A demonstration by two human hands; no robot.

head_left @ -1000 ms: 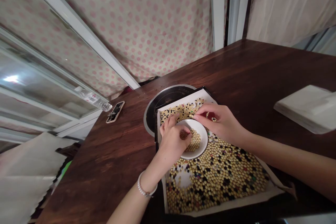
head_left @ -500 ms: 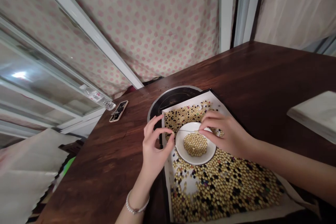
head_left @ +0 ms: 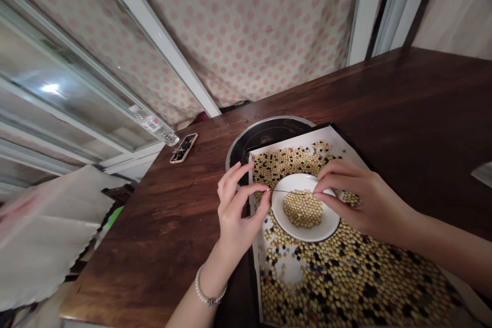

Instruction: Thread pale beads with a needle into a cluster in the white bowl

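My left hand (head_left: 242,205) pinches a small pale bead (head_left: 267,190) between thumb and forefinger, at the left rim of a white bowl (head_left: 331,224). A thin dark thread (head_left: 288,192), perhaps a wire, runs from that pinch across the bowl to my right hand (head_left: 349,195). The thumb and forefinger of my right hand are closed on the thread at the bowl's right side. Cream-coloured beads (head_left: 303,210) lie heaped inside the bowl. Under it is a white-lined tray (head_left: 300,142) full of loose cream, black and a few coloured beads (head_left: 346,277).
A round black cooktop (head_left: 261,136) with a silver rim lies partly beneath the tray's far end. On the dark wooden table (head_left: 165,225), a phone (head_left: 184,148) rests at the left edge near a plastic bottle (head_left: 157,127). A white object (head_left: 483,173) lies at the right.
The camera has shifted, so the whole scene sits differently and slightly larger in view. Both hands keep their pinches, with the thread stretched over the bowl as before.
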